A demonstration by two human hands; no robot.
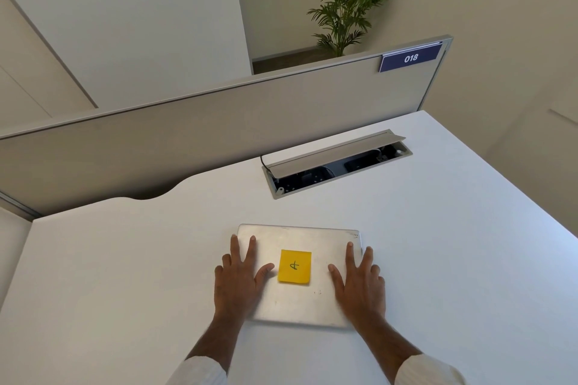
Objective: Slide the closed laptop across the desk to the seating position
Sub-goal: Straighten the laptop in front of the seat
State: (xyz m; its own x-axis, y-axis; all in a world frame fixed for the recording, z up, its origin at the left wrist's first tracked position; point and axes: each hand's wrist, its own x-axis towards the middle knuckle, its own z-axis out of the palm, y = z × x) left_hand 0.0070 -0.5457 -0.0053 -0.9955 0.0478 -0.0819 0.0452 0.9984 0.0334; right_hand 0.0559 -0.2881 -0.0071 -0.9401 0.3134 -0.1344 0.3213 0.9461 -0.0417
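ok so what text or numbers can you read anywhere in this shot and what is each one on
"018": white digits on the dark blue sign at the top right corner of the desk divider.
One handwritten mark, possibly a letter seen upside down, on the yellow sticky note stuck to the closed laptop; I cannot read it for sure.
No brand or logo shows on the laptop lid, and nothing is readable in the open cable box.

Closed laptop (300,300) on white desk (125,259)

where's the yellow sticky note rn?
Head view, lower centre: the yellow sticky note is stuck on the lid of the closed laptop, between the left hand and right hand, which lie flat on the lid.
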